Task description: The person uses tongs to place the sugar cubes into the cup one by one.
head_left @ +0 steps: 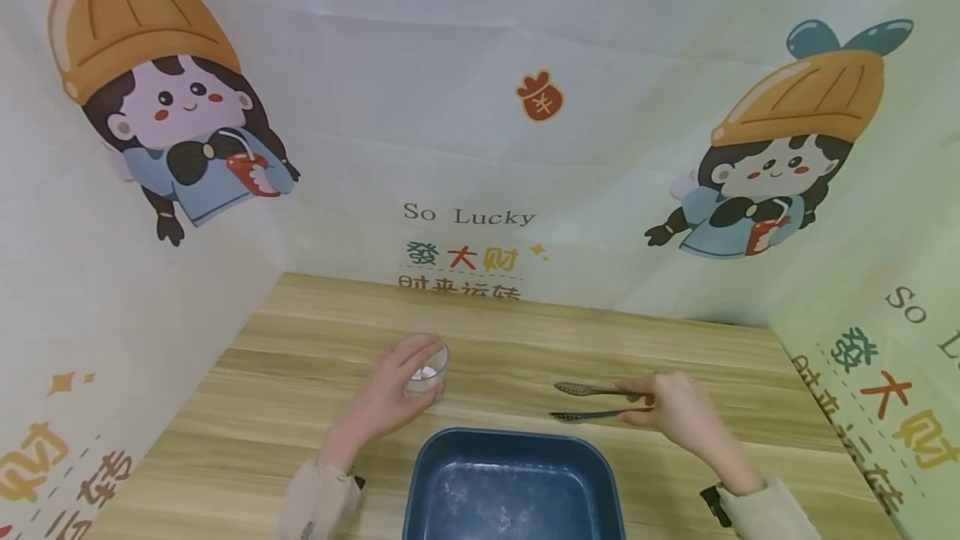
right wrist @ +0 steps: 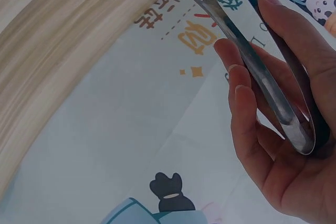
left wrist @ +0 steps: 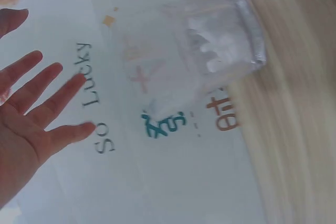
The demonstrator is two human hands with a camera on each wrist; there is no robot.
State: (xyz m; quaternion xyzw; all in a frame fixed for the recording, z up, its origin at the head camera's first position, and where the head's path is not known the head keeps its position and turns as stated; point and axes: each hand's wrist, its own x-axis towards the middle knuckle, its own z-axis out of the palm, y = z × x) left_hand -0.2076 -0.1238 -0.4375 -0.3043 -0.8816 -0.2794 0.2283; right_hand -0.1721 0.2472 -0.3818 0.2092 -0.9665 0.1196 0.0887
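Note:
A clear glass (head_left: 438, 362) with white pieces in its bottom stands on the wooden table, left of centre. Close beside it in the head view is my left hand (head_left: 386, 394), thumb and fingers reaching about its sides. The left wrist view shows that hand (left wrist: 31, 124) with fingers spread and a gap between them and the glass (left wrist: 210, 45). Metal tongs (head_left: 592, 391) are in my right hand (head_left: 678, 415), held between thumb and fingers near the hinged end. Their perforated tips stand apart with nothing between them and point left, towards the glass.
A dark blue rectangular tray (head_left: 517, 433) lies on the table in front, between the two forearms, its near end cut off by the frame. Printed cloth walls (head_left: 465, 107) enclose the wooden table (head_left: 247, 407) at the back and both sides.

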